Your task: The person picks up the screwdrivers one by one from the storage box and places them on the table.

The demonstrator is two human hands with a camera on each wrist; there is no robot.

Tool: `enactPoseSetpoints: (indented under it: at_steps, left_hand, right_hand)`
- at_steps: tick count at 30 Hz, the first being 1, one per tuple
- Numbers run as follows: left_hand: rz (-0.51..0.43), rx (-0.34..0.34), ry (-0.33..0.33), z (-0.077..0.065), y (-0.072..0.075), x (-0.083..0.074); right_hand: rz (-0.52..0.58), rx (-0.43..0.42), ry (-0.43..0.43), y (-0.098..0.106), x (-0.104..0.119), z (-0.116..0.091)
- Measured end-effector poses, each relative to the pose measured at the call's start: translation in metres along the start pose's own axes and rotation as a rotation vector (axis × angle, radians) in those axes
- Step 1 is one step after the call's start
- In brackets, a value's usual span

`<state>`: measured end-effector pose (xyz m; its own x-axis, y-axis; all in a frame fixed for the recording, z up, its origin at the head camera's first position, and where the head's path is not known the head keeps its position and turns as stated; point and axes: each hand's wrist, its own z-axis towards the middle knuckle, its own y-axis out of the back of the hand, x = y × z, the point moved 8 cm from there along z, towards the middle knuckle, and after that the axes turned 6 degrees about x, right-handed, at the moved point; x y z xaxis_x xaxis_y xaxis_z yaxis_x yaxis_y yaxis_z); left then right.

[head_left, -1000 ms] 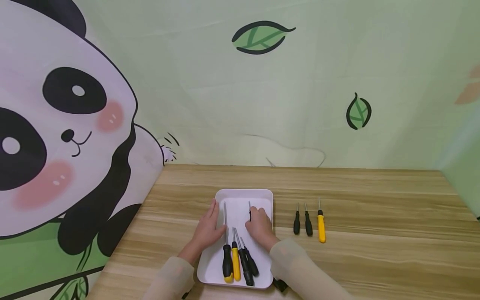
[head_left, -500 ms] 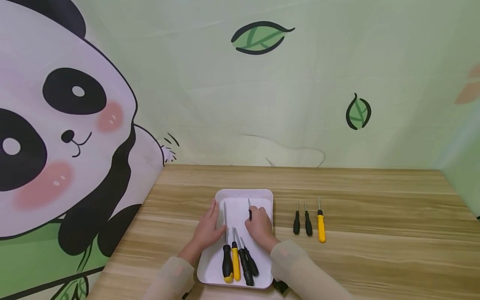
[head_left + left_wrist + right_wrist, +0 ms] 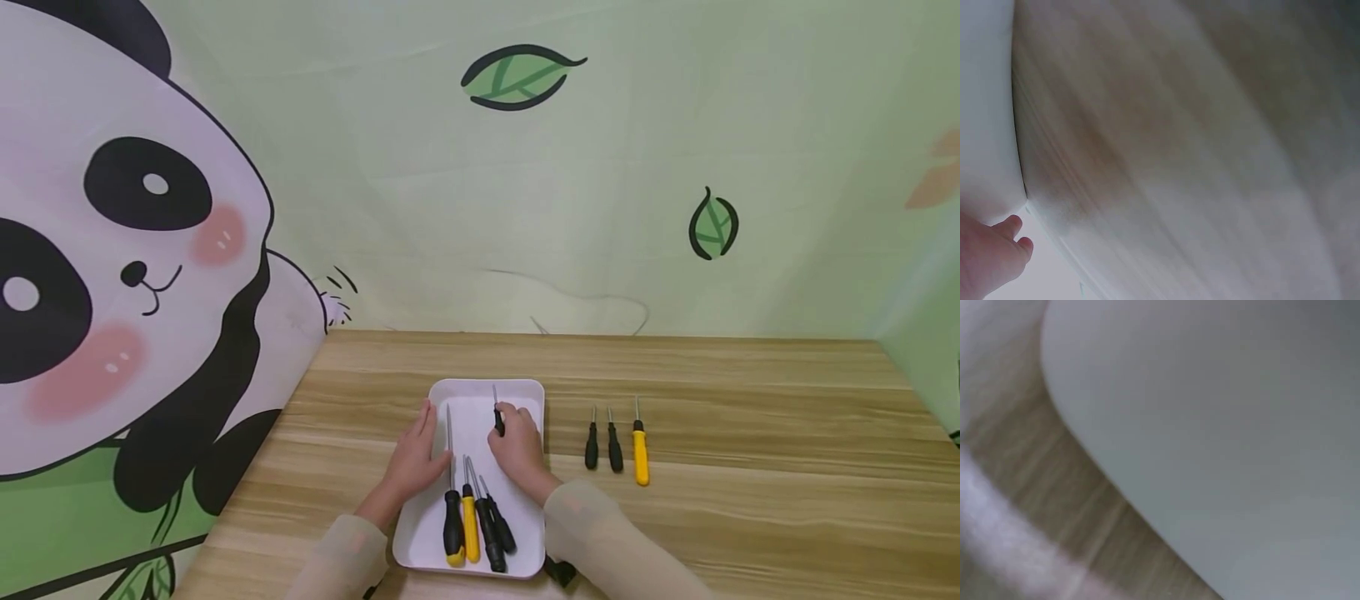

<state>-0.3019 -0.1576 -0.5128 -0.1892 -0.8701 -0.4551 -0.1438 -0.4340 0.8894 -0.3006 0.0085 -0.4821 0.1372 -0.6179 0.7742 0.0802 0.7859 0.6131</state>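
Observation:
A white tray point(image 3: 517, 396) stands on the wooden table in the head view. My left hand point(image 3: 412, 458) rests along its left rim, fingers straight. In the left wrist view, fingertips point(image 3: 1021, 244) show beside the tray's wall. Over the tray's upper right part, my right hand point(image 3: 519, 446) pinches a small black screwdriver point(image 3: 499, 422), its shaft pointing away. Below the hands lie a long black-and-yellow screwdriver point(image 3: 453, 529), a yellow screwdriver point(image 3: 470, 525) and two black screwdrivers, one longer point(image 3: 489, 533) and one shorter point(image 3: 501, 525). The right wrist view shows no fingers clearly.
Right of the tray, two small black screwdrivers point(image 3: 592, 447) and a yellow screwdriver point(image 3: 641, 454) lie in a row on the table point(image 3: 750, 467). A dark object point(image 3: 560, 572) sits partly hidden by my right sleeve. A panda-printed backdrop point(image 3: 420, 208) rises behind.
My right hand has shifted slightly, and more of the small black screwdriver's handle shows, its tip farther up the tray. The left hand stays on the rim.

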Motion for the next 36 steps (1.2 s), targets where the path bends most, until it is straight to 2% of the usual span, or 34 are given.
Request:
enactPoseSetpoints:
  at_steps: [11, 21, 27, 36]
  left_hand:
    - [-0.005, 0.0, -0.007, 0.0, 0.0, 0.0]
    - [-0.002, -0.017, -0.018, 0.0, 0.0, 0.0]
    - [0.003, -0.025, -0.027, 0.0, 0.0, 0.0]
    - [-0.009, 0.008, 0.008, 0.001, -0.001, 0.001]
  right_hand:
    - [0.128, -0.028, 0.024, 0.01, 0.002, 0.0]
    - [0.267, 0.017, -0.024, 0.017, -0.003, -0.003]
    - [0.315, 0.033, -0.022, 0.023, -0.002, -0.008]
    - [0.407, 0.048, -0.03, 0.027, -0.007, -0.012]
